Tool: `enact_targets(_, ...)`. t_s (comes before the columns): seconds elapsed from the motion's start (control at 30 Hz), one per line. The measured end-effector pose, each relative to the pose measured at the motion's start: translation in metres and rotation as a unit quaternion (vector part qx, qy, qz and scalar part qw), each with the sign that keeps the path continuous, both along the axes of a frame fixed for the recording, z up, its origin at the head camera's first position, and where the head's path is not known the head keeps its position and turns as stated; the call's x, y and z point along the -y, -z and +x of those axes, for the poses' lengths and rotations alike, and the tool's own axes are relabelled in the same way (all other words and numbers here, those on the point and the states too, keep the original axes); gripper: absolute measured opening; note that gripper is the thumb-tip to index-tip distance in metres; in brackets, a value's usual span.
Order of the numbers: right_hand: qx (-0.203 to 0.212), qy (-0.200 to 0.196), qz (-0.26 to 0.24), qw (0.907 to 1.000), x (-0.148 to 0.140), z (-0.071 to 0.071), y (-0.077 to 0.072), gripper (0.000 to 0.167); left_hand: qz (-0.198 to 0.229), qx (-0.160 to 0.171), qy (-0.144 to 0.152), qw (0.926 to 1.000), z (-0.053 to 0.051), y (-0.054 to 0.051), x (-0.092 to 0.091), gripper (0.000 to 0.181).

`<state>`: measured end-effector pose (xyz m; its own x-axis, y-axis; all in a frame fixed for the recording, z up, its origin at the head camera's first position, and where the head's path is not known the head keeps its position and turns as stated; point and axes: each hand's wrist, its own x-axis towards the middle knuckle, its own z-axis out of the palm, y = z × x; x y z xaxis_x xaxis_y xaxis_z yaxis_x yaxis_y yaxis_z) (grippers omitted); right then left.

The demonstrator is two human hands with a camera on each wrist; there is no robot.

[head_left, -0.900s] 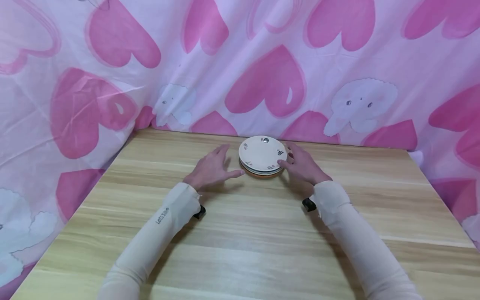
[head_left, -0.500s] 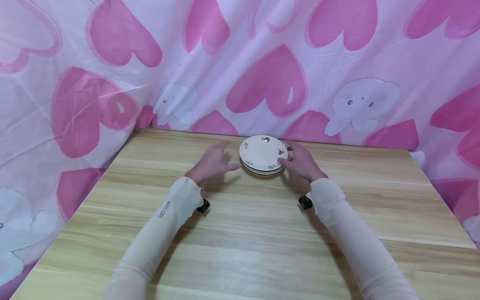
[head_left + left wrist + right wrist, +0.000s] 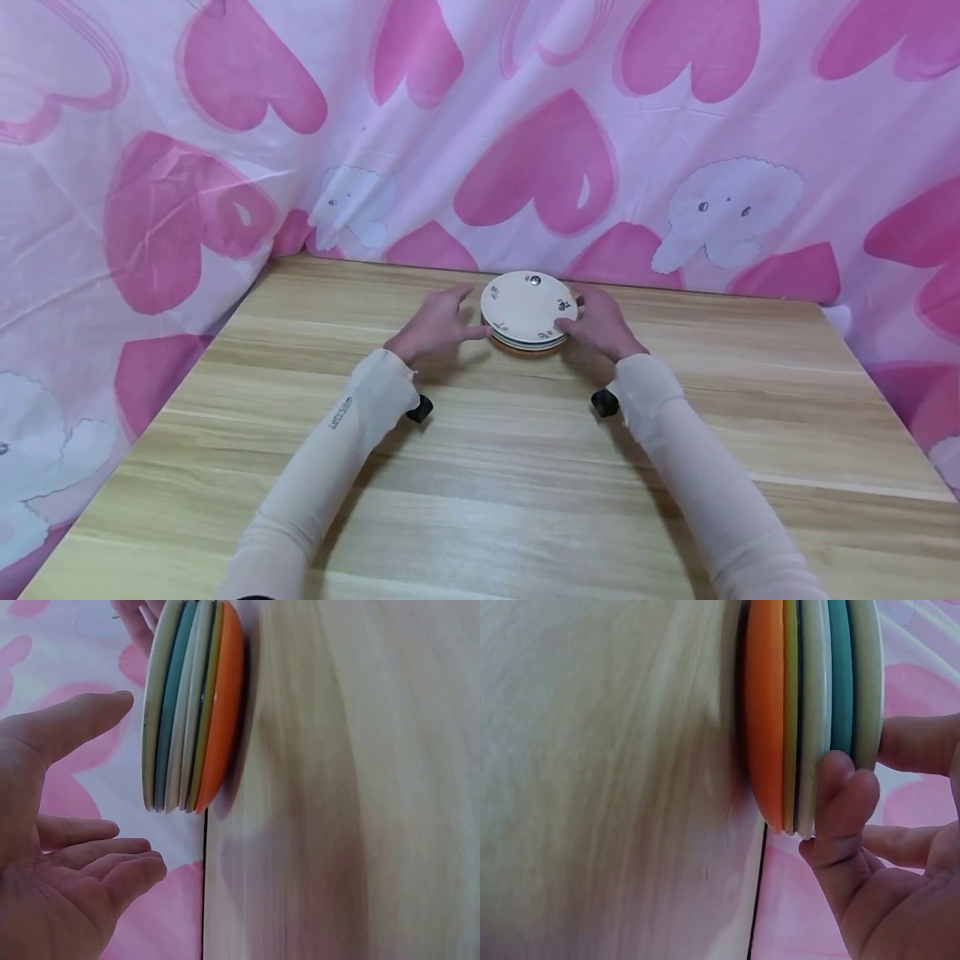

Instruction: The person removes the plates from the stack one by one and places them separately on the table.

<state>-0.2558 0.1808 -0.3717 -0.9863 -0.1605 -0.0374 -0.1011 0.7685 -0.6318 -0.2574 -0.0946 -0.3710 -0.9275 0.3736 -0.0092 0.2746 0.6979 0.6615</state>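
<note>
The left hand (image 3: 437,327) has shifted rightward, fingers loose, just short of the plate stack (image 3: 528,308) near the table (image 3: 495,483)'s far edge; the right hand (image 3: 603,325) pinches its rim. Lifting one-sided, I'd risk plates sliding apart.

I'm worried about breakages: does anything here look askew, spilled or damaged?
Nothing stands out. The stack of plates sits level and roughly aligned near the back edge of the table, with no spill, crack or chip visible.
</note>
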Motion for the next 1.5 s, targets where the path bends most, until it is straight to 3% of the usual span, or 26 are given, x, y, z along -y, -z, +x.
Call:
enact_targets(0.3,0.009,0.016,-0.023,0.9996,0.000,-0.001,0.005,0.063,0.019,0.006,0.018,0.9996,-0.003,0.005,-0.006,0.082)
enact_targets(0.6,0.002,0.031,-0.009,0.9995,0.001,-0.002,0.006,0.058,0.060,0.010,0.034,0.9976,-0.002,0.008,-0.008,0.070)
enact_targets(0.93,-0.004,0.047,-0.009,0.9989,0.001,-0.001,0.005,0.061,0.050,-0.005,0.027,0.9984,-0.004,0.011,-0.011,0.068)
enact_targets(1.17,0.039,0.069,-0.047,0.9957,0.000,-0.001,0.002,0.060,0.050,-0.006,0.026,0.9984,-0.004,0.009,-0.013,0.068)
enact_targets(1.5,0.067,0.086,-0.100,0.9889,-0.002,0.003,-0.002,0.060,0.048,0.007,0.019,0.9986,-0.003,0.006,-0.013,0.064)
